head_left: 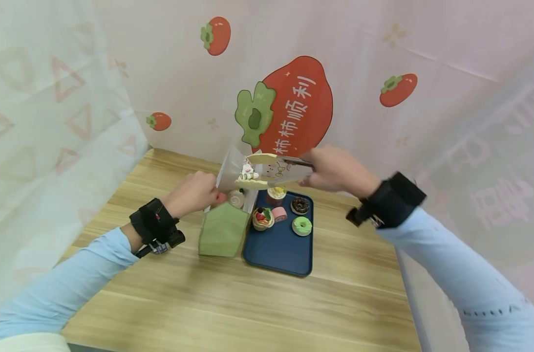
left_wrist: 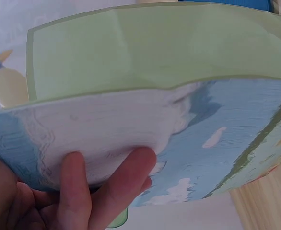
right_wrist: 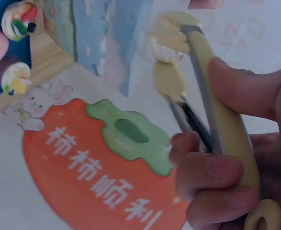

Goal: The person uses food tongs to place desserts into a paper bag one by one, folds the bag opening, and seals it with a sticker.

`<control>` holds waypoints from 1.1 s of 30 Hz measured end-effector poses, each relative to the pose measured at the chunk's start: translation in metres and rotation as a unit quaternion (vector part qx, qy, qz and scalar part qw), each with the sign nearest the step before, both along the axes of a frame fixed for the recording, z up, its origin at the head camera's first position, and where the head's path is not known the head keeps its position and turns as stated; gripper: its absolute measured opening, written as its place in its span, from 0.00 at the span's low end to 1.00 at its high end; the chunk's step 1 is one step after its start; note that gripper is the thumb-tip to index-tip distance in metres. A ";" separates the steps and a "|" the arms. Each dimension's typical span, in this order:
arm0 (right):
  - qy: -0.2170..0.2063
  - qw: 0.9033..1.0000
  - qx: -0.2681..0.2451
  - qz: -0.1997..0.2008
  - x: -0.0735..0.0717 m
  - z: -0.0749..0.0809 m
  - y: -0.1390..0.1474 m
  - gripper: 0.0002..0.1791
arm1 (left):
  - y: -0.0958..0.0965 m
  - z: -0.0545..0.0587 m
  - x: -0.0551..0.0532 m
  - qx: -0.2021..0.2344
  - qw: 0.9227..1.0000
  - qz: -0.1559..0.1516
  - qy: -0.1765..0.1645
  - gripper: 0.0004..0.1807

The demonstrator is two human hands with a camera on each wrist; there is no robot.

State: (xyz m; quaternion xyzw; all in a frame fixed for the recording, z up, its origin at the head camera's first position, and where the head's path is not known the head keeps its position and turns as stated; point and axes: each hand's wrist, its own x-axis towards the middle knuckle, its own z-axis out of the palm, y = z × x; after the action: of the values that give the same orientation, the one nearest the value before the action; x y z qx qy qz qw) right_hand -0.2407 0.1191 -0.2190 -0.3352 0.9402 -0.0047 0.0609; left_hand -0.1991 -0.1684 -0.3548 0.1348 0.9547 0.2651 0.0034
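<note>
My left hand grips the wall of a paper box printed with blue sky and clouds. The box's green flap hangs toward me, and a cream-topped piece shows inside. My right hand holds a pair of tongs with cream-coloured, rounded tips. Between those tips is a small toy-like cake with white cream, raised above the box opening. In the right wrist view the cake is partly hidden by the tongs.
Right of the box lies a blue tray. On it sit a fruit tart, a pink roll, a cupcake, a chocolate doughnut and a green doughnut. A printed curtain stands behind the wooden table.
</note>
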 end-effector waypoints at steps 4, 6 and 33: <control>0.007 0.993 0.117 0.007 -0.011 0.015 -0.045 0.15 | 0.003 0.000 0.001 0.001 1.000 0.005 -0.004 0.09; 0.008 0.986 0.164 0.014 -0.014 0.018 -0.064 0.09 | 0.005 -0.001 0.000 0.002 1.000 0.006 -0.004 0.09; 0.060 0.948 0.289 0.115 -0.040 -0.086 -0.141 0.07 | 0.010 -0.006 0.007 -0.018 0.999 0.020 0.026 0.07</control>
State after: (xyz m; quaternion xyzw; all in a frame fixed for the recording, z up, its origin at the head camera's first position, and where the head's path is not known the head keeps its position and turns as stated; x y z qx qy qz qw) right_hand -0.2805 -0.0216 -0.3050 -0.4083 0.8583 0.2946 0.0992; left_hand -0.1923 -0.1582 -0.3603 0.1224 0.9618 0.2438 -0.0245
